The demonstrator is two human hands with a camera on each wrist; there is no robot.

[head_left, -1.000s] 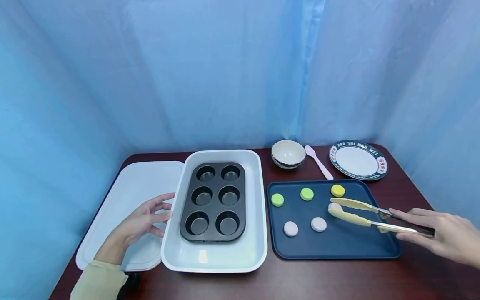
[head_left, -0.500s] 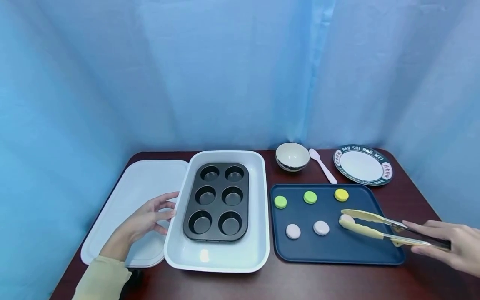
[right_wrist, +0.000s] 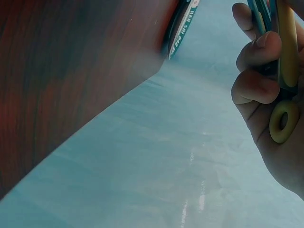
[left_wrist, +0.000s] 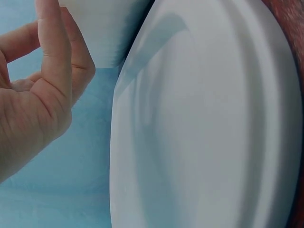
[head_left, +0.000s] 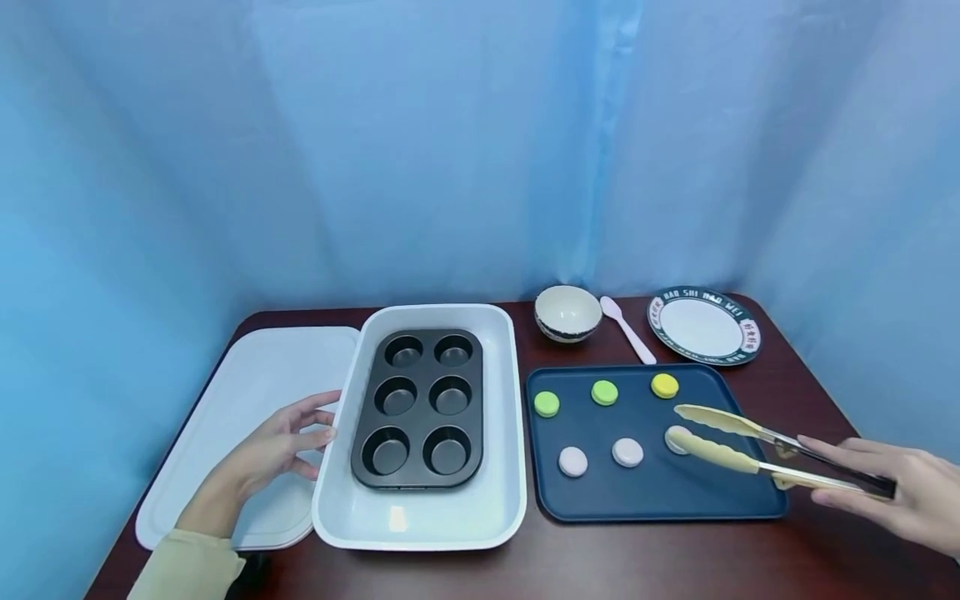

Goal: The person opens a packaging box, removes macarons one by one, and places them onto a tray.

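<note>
My right hand (head_left: 892, 483) grips yellow-tipped tongs (head_left: 720, 454) by their dark handles. The tong tips stand apart over a blue tray (head_left: 660, 498). One white macaron (head_left: 674, 448) lies at the lower tip, partly covered by it. On the tray are two more white macarons, two green macarons (head_left: 604, 392) and a yellow macaron (head_left: 664, 385). With fingers loosely bent, my left hand (head_left: 273, 450) is at the left side of a white basin (head_left: 420, 532); whether the fingertips touch it I cannot tell. In the basin lies a dark muffin tin (head_left: 422, 421), its cups bare.
Left of the basin, partly under my left arm, is a flat white board (head_left: 277, 367). Along the back stand a bowl (head_left: 567, 312), a pink spoon (head_left: 628, 332) and a green-rimmed plate (head_left: 705, 327). A blue curtain (head_left: 420, 150) hangs behind the table.
The white macaron at the tongs has shifted right and toward me, into line with the other white ones. The tong tips have parted slightly and more of it shows. The left hand keeps its place.
</note>
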